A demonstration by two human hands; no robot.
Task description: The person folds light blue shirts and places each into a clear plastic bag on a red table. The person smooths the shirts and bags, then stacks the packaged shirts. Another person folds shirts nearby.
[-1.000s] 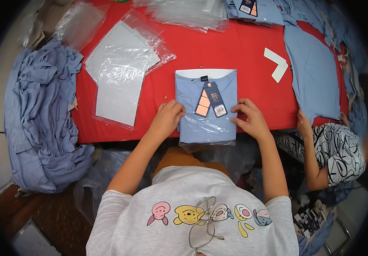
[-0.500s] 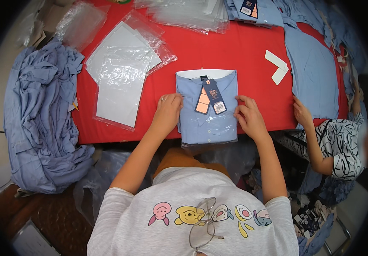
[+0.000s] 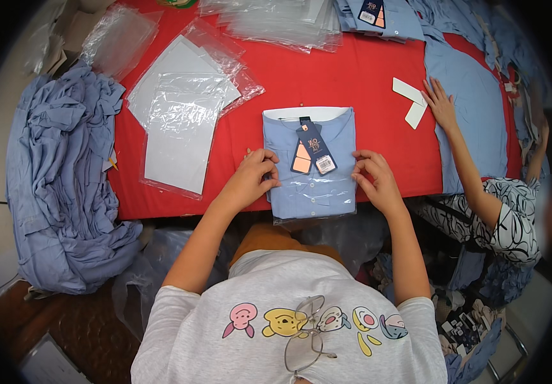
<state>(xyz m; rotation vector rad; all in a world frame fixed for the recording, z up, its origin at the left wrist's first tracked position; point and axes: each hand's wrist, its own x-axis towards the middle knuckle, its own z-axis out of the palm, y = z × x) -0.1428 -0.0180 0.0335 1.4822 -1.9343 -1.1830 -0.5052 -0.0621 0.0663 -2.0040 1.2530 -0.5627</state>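
A folded light-blue shirt [image 3: 281, 137] lies in front of me, with a white board [image 3: 337, 112] showing behind its neckline. Navy and coral hang tags [image 3: 315, 148] rest on its chest. Around the shirt is a clear plastic bag [image 3: 314, 221], its lower end reaching past the table's front edge. My left hand [image 3: 253, 179] is closed at the left side of the bag, fingers curled onto its edge. On the opposite side, my right hand [image 3: 376, 181] pinches the bag's right edge between thumb and fingers.
Bagged grey-white boards [image 3: 183, 134] lie left on the red tablecloth [image 3: 327, 77]. A heap of blue garments [image 3: 64, 173] hangs at far left. Clear bags [image 3: 276, 22] are stacked at the back. White card strips [image 3: 410, 102] lie right, near a co-worker's hand [image 3: 440, 105] on blue cloth [image 3: 471, 109].
My left hand has slid slightly down along the bag's side and its fingers have curled more. My right hand has barely moved. The co-worker's hand has reached farther up the blue cloth.
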